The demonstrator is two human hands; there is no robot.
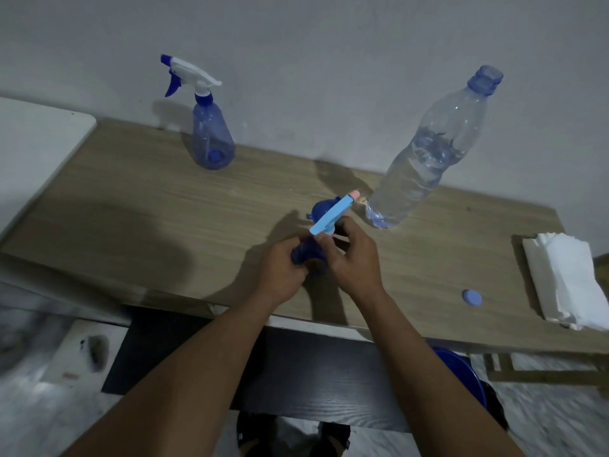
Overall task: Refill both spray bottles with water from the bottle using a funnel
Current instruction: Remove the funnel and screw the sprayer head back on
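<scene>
Item, nearest: my left hand (280,268), fingers curled round the dark blue spray bottle (304,253), holding it just above the table (131,206) so the body cannot turn.

Item: my right hand (354,258), fingers pinching the neck under the pale blue spray head (331,216). The grip suits twisting. I cannot tell whether the head is coming off or going on.

Item, near right: a loose blue cap (472,297), lying flat and well apart from everything, presumably off the water bottle. Beside it is a stack of white napkins (566,278), likely kept for spills.

Item, just beyond my hands: a rounded blue piece (319,209), mostly hidden by the spray head. It is probably the funnel, kept within reach.

Item, far right: the water bottle (425,159), upright, uncapped and partly full, ready for pouring.

Item, far left by the wall: the second spray bottle (212,140), upright with its white and blue trigger head fitted. I cannot read its water level.
</scene>
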